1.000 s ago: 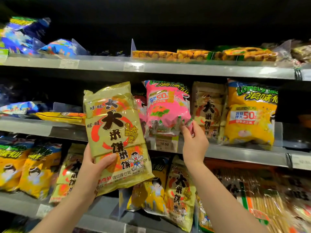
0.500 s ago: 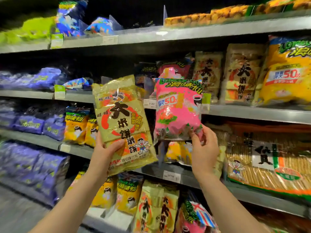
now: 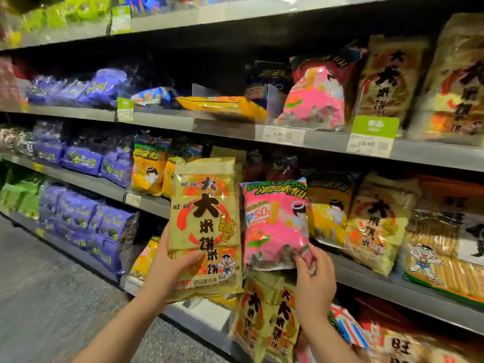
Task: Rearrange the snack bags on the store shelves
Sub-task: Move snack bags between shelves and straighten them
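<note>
My left hand (image 3: pixel 170 268) grips a tall yellow-green rice cracker bag (image 3: pixel 205 221) by its lower left edge and holds it upright in front of the shelves. My right hand (image 3: pixel 313 279) pinches the bottom right corner of a pink snack bag (image 3: pixel 275 224), which hangs upright beside the cracker bag, in front of the lower shelf. A second pink bag (image 3: pixel 317 100) stands on the shelf above. More yellow-green cracker bags (image 3: pixel 379 224) sit to the right on the lower shelf.
Grey metal shelves (image 3: pixel 327 142) run in tiers from left to right with price tags (image 3: pixel 370 138) on their edges. Purple bags (image 3: pixel 86 158) fill the left side, orange bags (image 3: pixel 148 169) the middle. A flat orange bag (image 3: pixel 222 106) lies on the upper shelf. Speckled floor (image 3: pixel 47 297) at lower left.
My right hand has pulled the pink bag off the upper shelf and lowered it to the shelf below. My view has swung down and left; both bags now sit lower against the shelves.
</note>
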Available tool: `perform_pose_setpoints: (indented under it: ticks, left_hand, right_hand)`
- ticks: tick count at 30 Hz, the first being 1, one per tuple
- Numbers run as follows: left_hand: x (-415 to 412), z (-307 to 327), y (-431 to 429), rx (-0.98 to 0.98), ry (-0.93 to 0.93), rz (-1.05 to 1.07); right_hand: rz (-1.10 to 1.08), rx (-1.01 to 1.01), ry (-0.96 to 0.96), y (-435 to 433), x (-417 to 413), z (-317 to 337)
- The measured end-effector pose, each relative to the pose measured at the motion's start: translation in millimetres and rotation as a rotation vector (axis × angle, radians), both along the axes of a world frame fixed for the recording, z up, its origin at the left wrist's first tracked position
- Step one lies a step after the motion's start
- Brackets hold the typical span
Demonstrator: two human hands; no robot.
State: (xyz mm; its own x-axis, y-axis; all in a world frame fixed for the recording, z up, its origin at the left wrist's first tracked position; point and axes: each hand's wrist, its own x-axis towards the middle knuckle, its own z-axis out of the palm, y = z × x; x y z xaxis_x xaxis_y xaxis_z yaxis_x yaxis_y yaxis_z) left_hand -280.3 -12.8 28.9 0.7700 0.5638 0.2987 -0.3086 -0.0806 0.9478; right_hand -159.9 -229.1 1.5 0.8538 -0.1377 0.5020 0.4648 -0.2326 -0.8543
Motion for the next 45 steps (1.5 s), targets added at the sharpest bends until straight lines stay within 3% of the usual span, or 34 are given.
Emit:
perform_pose_setpoints:
  ticks: [14, 24, 27, 36, 39, 42, 45]
  left_hand:
    - [80.7, -19.0, 50.5, -0.056, 0.03, 0.052]
    - [94.4, -18.8, 66.9, -0.153, -0.02, 0.049]
    - [95.8, -24.8, 68.1, -0.132, 0.007, 0.036]
    - [102.2, -23.7, 63.4, -0.077, 0.054, 0.009]
    - [103.0, -24.4, 61.3, -0.067, 0.048, 0.018]
    - [101.7, -25.4, 60.3, -0.084, 0.032, 0.026]
    - [98.7, -27.8, 63.9, -0.096, 0.037, 0.032]
  right_hand:
    - [-0.132, -0.092, 0.025, 99.9, 100.4, 12.0]
    - [-0.264, 0.066, 0.192, 140.6, 116.3, 8.1]
    - [-0.279, 0.066, 0.161, 140.4, 125.1, -2.9]
    - [-0.299, -0.213, 0.275, 129.1, 121.7, -18.3]
    - [-0.167, -0.224, 0.189, 132.8, 108.2, -12.1]
    - [0.03, -0.458, 0.073, 145.6, 103.8, -4.8]
    - [0.056, -0.625, 0.075, 153.4, 115.5, 2.5]
